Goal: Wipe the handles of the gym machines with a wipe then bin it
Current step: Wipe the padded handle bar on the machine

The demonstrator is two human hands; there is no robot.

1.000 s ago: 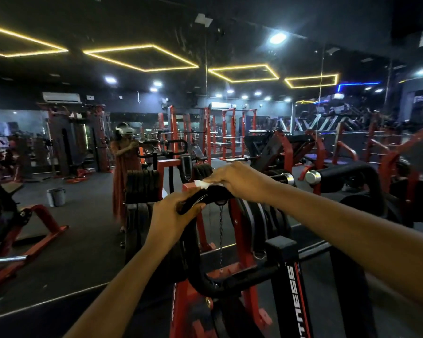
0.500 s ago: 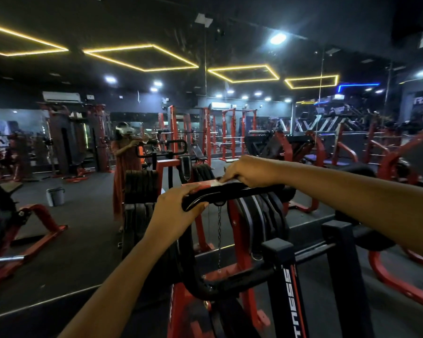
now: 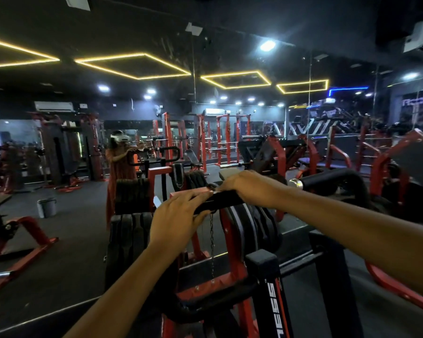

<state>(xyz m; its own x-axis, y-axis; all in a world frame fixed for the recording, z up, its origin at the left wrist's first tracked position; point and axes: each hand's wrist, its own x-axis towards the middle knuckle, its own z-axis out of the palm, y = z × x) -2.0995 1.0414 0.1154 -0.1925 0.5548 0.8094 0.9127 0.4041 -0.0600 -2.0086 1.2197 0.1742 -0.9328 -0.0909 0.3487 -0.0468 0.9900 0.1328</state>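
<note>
**Both hands on the black handle**

A red machine frame (image 3: 232, 240) stands below both hands, with black weight plates (image 3: 252, 223) racked under the right wrist. A grey bucket (image 3: 47, 208) sits on the floor well off to the left of the left hand. The handle (image 3: 220, 200) runs between the hands. The left hand (image 3: 178, 220) clasps its near end, fingers over the top and thumb beneath. The right hand (image 3: 249, 189) curls over it just beyond, knuckles up, fingertips nearly meeting the left's. The wipe cannot be made out under the right hand. A thin chain (image 3: 211, 240) hangs below the left thumb.
</note>
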